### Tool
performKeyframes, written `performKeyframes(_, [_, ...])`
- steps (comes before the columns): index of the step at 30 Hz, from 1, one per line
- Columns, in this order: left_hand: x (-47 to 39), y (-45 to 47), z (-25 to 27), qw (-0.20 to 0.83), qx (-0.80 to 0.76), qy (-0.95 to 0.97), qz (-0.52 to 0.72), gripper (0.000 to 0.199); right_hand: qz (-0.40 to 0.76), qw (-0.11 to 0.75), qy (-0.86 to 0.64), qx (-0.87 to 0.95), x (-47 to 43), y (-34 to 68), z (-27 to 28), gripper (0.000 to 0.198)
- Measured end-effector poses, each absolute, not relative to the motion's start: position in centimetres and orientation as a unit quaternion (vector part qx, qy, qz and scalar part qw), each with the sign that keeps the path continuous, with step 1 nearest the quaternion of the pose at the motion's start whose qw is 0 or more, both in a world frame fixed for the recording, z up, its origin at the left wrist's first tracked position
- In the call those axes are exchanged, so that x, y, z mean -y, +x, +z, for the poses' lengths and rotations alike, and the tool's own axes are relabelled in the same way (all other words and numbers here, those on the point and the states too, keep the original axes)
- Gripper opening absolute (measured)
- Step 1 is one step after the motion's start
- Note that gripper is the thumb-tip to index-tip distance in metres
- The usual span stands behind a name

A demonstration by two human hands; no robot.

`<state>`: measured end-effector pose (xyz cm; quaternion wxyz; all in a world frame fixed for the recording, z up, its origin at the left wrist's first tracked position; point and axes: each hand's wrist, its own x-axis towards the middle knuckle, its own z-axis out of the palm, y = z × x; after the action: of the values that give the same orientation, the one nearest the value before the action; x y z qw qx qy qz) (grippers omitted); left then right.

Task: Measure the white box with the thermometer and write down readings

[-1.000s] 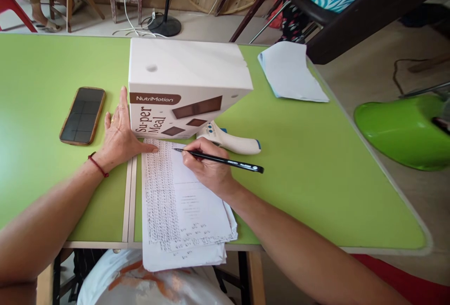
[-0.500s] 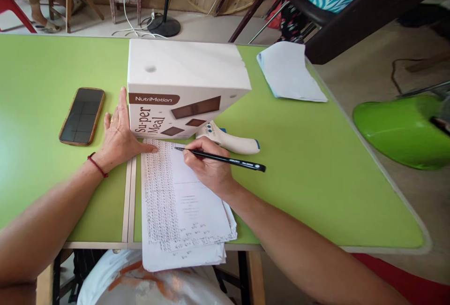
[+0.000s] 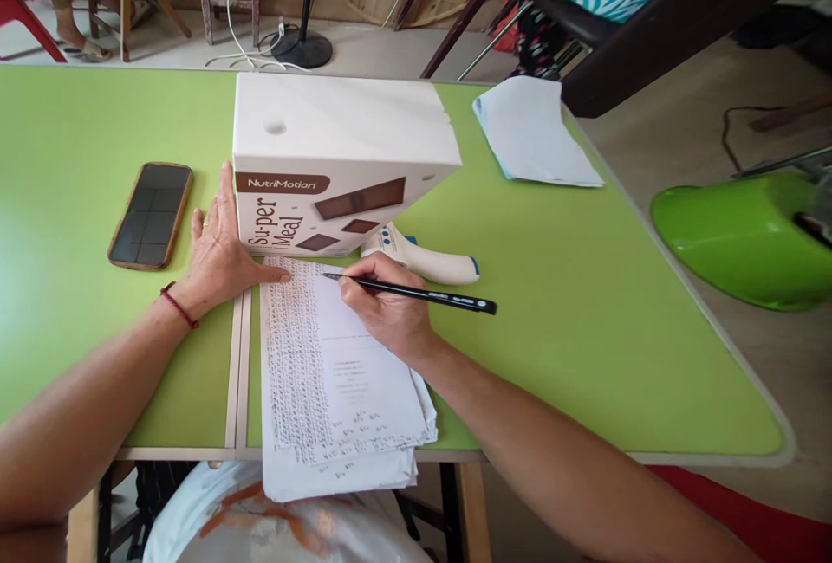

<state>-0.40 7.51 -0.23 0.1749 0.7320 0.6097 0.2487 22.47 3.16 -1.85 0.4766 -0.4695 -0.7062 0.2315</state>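
A black pen (image 3: 422, 290) is pinched in my right hand (image 3: 390, 307), its tip on the upper part of a stack of paper (image 3: 364, 372). Dense rows of small handwriting fill the left side of the top sheet. My left hand (image 3: 224, 247) lies with fingers spread beside a white NutriMotion box (image 3: 344, 126), its thumb on the sheet's top left corner. Behind my right hand, a white and blue handheld thermometer (image 3: 445, 266) rests partly hidden by the box.
A phone in a brown case (image 3: 151, 215) lies to the left on the green table (image 3: 585, 346). Folded papers (image 3: 536, 134) are near the far right corner. Past the right edge stands a green plastic seat (image 3: 734, 242). Someone's leg (image 3: 65, 13) shows at the far left.
The pen's back end has swung slightly right and toward me while its tip stays on the paper. My left hand keeps its place.
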Motion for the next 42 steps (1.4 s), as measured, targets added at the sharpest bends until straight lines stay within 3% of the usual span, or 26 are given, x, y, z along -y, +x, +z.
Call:
performKeyframes(35, [-7.67, -0.64, -0.62, 0.177, -0.591, 0.740, 0.268, 0.141, 0.214, 0.462, -0.482, 0.713, -3.12, 22.62, -1.90, 0.014])
performKeyframes(42, [-7.63, -0.56, -0.43, 0.178, -0.600, 0.737, 0.257, 0.140, 0.106, 0.480, -0.444, 0.749, -2.89, 23.30, -1.21, 0.011])
